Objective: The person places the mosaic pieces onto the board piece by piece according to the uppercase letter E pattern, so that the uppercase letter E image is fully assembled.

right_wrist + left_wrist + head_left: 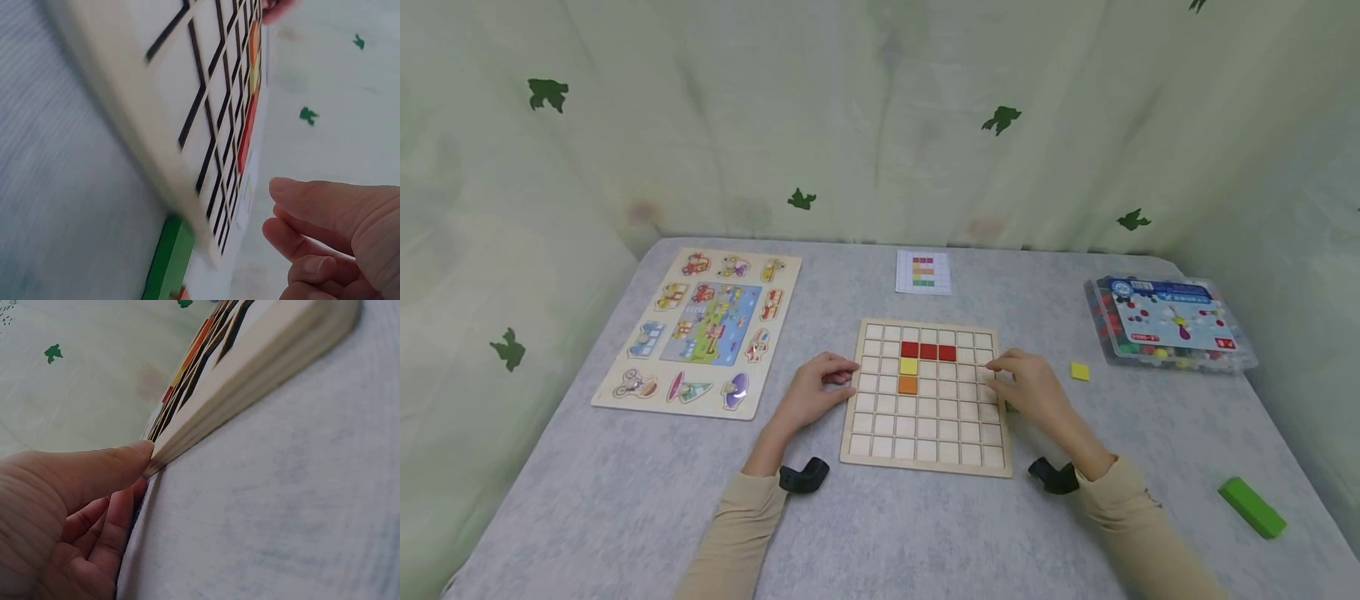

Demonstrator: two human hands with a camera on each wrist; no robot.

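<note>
A square wooden grid board (927,470) lies on the table between the two hands. Three red tiles (928,351) fill a row near its top, with a yellow tile (908,367) and an orange tile (907,385) below the leftmost. My left hand (812,392) touches the board's left edge, thumb and index fingertips apart along it. Over the right edge is my right hand (1032,390), its thumb and index finger apart with nothing between them. A green block (169,256) sits beside that edge, mostly hidden under this hand in the head view.
Behind the board lies a pattern card (922,273). A wooden picture puzzle (775,333) is on the left. To the right are a loose yellow tile (1079,372), a clear plastic box (1172,323) of colored pieces and a long green block (1252,507). Curtains enclose the table.
</note>
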